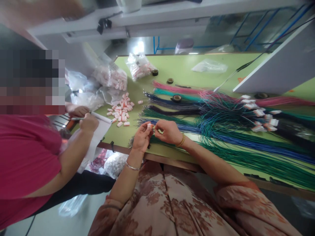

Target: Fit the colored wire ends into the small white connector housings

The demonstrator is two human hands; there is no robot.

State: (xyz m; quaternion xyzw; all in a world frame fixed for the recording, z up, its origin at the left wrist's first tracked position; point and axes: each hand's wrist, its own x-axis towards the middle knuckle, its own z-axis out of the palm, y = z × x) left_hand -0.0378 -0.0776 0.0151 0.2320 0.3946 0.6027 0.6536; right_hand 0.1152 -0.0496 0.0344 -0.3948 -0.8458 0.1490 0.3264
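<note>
My left hand (140,138) pinches a small white and orange plastic connector housing (149,126) between thumb and fingers, above the table's front edge. Right beside it, my right hand (170,131) is closed in a pinch at the housing's side; what its fingertips hold is too small to make out. Under and around both hands lie bundles of cut wires, with blue wires (189,127) and green wires (221,156) closest. Their metal-tipped ends point left. A loose pile of similar housings (123,109) sits to the left of my hands.
A co-worker in a pink top (27,157) writes on paper (99,131) at left. Bags of housings (140,68) stand behind the pile. Tape rolls (176,98) lie among pink wires (172,87) and dark ones. Wired connectors (259,113) rest on the bundles at right, near a white panel (283,62).
</note>
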